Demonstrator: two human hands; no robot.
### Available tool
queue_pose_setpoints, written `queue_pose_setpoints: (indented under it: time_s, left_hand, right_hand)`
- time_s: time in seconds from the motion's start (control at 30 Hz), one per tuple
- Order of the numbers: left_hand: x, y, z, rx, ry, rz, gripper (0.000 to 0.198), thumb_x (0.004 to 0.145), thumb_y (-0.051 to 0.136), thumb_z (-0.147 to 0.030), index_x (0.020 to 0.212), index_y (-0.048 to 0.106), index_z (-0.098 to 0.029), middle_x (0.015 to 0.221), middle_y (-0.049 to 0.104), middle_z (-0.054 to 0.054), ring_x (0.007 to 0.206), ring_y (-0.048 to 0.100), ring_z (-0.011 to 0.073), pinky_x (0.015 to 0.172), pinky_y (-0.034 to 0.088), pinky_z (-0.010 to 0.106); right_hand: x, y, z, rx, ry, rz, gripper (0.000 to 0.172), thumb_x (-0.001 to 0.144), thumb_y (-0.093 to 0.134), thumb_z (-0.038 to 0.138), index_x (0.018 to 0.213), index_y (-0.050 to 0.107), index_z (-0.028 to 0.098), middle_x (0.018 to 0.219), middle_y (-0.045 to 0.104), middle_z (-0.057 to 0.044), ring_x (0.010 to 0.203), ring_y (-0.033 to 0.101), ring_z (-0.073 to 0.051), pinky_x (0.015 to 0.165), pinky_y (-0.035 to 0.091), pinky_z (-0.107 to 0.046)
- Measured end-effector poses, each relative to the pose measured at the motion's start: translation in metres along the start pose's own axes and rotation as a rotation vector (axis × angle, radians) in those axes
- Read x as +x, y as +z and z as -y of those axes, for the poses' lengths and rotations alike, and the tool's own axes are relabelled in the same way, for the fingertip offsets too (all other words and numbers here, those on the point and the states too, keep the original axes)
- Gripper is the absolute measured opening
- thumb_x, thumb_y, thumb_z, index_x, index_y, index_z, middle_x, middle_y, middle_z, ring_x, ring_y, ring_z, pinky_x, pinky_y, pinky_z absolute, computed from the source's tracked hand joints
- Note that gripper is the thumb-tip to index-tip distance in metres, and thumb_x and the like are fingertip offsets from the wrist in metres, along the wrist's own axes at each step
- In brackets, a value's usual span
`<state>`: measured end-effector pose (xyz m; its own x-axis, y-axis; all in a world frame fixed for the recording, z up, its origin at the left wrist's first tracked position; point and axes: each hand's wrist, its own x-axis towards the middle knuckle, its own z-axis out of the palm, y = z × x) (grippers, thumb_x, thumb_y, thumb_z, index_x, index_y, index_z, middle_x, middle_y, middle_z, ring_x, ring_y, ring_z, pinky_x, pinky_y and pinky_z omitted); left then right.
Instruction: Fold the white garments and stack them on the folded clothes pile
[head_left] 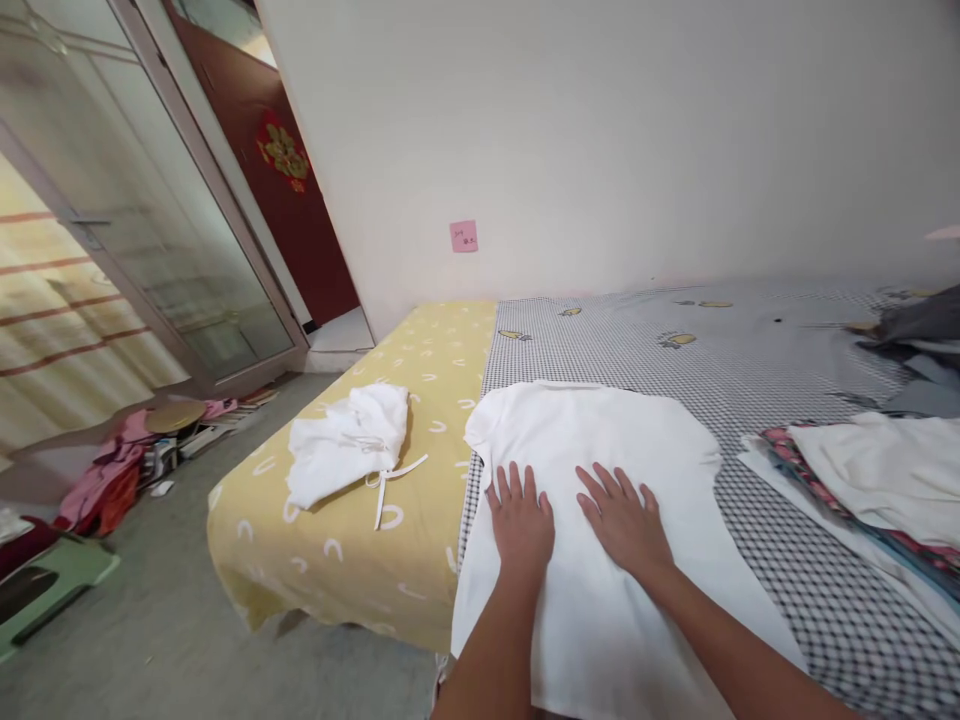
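A white short-sleeved shirt lies spread over the checked part of the bed, its lower end running toward me. My left hand rests palm down on the shirt's left side, fingers extended. To its right, my right hand also lies flat on the fabric with fingers spread. Neither hand grips anything. On the yellow sheet to the left sits a bundled white garment with thin drawstrings trailing from it.
A stack of folded clothes lies at the right, with dark clothing behind it. The yellow sheet hangs over the bed's left edge. Pink bags and books and a green stool stand on the floor. A pink note is on the wall.
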<state>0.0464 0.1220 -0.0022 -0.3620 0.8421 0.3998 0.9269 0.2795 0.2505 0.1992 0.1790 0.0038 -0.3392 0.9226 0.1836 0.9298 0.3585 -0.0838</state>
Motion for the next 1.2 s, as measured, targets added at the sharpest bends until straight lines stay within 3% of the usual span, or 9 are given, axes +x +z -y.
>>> queue_pose_setpoints:
  time_s: [0.2,0.7,1.2]
  left_hand:
    - [-0.023,-0.005,0.004,-0.024,0.020,-0.071,0.050,0.099,0.046,-0.030,0.149,0.051,-0.025,0.159,0.046,0.012,0.151,0.037,0.0327,0.125,0.028,0.060]
    - [-0.059,-0.007,0.013,0.024,0.063,-0.141,0.052,0.100,0.049,-0.030,0.152,0.047,-0.027,0.159,0.045,0.014,0.150,0.039,0.0320,0.125,0.029,0.059]
    - [-0.073,-0.019,0.022,0.062,0.106,-0.068,0.054,0.100,0.049,-0.037,0.153,0.044,-0.028,0.161,0.043,0.016,0.150,0.038,0.0323,0.123,0.032,0.058]
  right_hand:
    - [0.000,0.000,0.000,-0.005,-0.010,-0.019,0.054,0.105,0.027,0.046,0.157,0.041,0.036,0.163,0.041,0.000,0.151,0.033,-0.031,0.119,0.026,-0.059]
    - [-0.001,-0.001,0.000,-0.005,-0.013,-0.057,0.054,0.106,0.028,0.045,0.157,0.041,0.036,0.163,0.041,-0.001,0.150,0.034,-0.031,0.119,0.026,-0.058]
    - [-0.001,0.002,0.001,0.020,-0.015,-0.104,0.054,0.104,0.029,0.043,0.155,0.045,0.034,0.162,0.043,-0.002,0.150,0.035,-0.031,0.119,0.026,-0.060]
